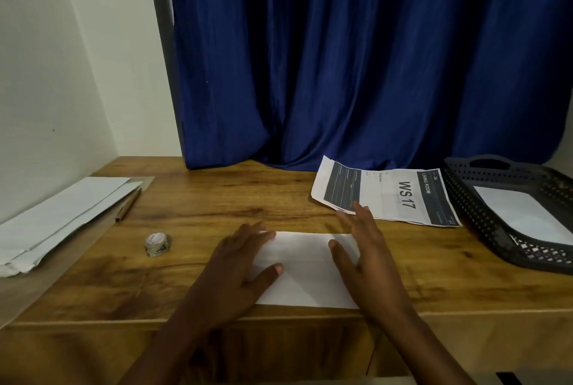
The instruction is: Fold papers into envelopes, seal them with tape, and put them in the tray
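Both hands are down on the folded white sheet of paper, which lies flat at the near edge of the brown wood-grain table, right in front of the person. The left hand lies spread over the sheet's left side, fingers straight and fanned, thumb stretched out across the white. The right hand covers the right side, also flat and open, thumb angled inward; nothing is pinched. That looks like pressing: palms holding the layers flat so a crease sets and the sheet cannot slide on the smooth wood. So I judge the folding step is in hand, with sealing not yet begun.

The small roll of clear tape stands to the left, well apart from the sheet but within the left hand's reach, handy for the seal. Further left, a stack of plain white papers waits by the wall, with a brown pencil just beside it; likely the supply to fold.

On the right, the black perforated plastic tray already holds a white piece lying flat inside, so at least one seems finished. Between tray and hands lies a printed sheet marked "WS 17"; the right fingertips sit at its near edge. A deep blue curtain hangs behind.
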A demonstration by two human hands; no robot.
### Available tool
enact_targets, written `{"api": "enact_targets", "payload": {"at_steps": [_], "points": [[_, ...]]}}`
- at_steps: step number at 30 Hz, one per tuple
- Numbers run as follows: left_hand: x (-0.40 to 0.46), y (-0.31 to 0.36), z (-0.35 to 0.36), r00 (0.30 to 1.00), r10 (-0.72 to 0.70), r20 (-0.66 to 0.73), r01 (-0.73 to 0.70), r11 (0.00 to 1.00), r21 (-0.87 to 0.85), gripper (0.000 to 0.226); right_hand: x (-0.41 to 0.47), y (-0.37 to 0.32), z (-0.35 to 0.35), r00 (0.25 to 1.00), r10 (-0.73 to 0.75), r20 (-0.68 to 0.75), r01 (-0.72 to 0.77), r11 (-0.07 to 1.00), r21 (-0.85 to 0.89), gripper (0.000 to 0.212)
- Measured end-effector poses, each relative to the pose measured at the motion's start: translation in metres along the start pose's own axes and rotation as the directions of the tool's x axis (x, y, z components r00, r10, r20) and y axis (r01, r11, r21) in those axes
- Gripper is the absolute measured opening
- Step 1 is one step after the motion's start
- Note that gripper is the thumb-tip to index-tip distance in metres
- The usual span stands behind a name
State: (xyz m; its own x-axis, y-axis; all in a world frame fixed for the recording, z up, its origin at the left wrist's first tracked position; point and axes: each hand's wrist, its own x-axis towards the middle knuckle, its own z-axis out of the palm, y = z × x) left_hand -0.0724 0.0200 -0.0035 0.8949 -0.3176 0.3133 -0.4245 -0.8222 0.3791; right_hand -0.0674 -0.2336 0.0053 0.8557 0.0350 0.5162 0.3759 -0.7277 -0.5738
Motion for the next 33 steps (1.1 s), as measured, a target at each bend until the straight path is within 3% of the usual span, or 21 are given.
{"api": "enact_targets", "payload": {"at_steps": [2, 5, 9, 15, 22, 26, 29, 33], "points": [[0.0, 0.004, 0.001, 0.989, 0.017, 0.146, -0.034, 0.993, 0.117, 0.085, -0.002, -0.011, -0.001, 0.978, -0.134, 0.161, 0.157, 0.978, -0.139, 0.052], [0.002, 0.01, 0.0, 0.965, -0.005, 0.26, -0.055, 0.973, 0.222, 0.092, -0.005, -0.032, 0.004, 0.861, -0.163, 0.481, 0.313, 0.917, -0.249, 0.071], [0.003, 0.011, -0.001, 0.952, -0.009, 0.307, -0.095, 0.942, 0.322, 0.094, -0.009, -0.042, 0.022, 0.762, -0.069, 0.643, 0.286, 0.928, -0.239, 0.085], [0.004, 0.01, 0.001, 0.952, -0.013, 0.307, -0.09, 0.943, 0.319, 0.112, 0.0, -0.021, 0.016, 0.748, 0.01, 0.664, 0.248, 0.923, -0.294, 0.101], [0.006, 0.013, -0.001, 0.941, -0.061, 0.333, -0.048, 0.95, 0.309, 0.093, 0.008, 0.016, -0.01, 0.828, 0.167, 0.536, 0.115, 0.884, -0.453, 0.099], [0.002, 0.012, -0.001, 0.961, -0.076, 0.266, 0.006, 0.967, 0.254, 0.09, 0.001, 0.012, -0.015, 0.91, 0.131, 0.394, 0.017, 0.936, -0.351, 0.091], [-0.005, 0.013, -0.004, 0.988, 0.011, 0.155, -0.041, 0.98, 0.196, 0.085, -0.012, 0.008, -0.027, 0.95, -0.038, 0.311, 0.129, 0.952, -0.279, 0.075], [-0.014, 0.02, -0.011, 0.977, 0.078, 0.2, -0.11, 0.981, 0.159, 0.085, -0.031, 0.002, -0.038, 0.849, -0.141, 0.509, 0.339, 0.884, -0.321, 0.073]]}}
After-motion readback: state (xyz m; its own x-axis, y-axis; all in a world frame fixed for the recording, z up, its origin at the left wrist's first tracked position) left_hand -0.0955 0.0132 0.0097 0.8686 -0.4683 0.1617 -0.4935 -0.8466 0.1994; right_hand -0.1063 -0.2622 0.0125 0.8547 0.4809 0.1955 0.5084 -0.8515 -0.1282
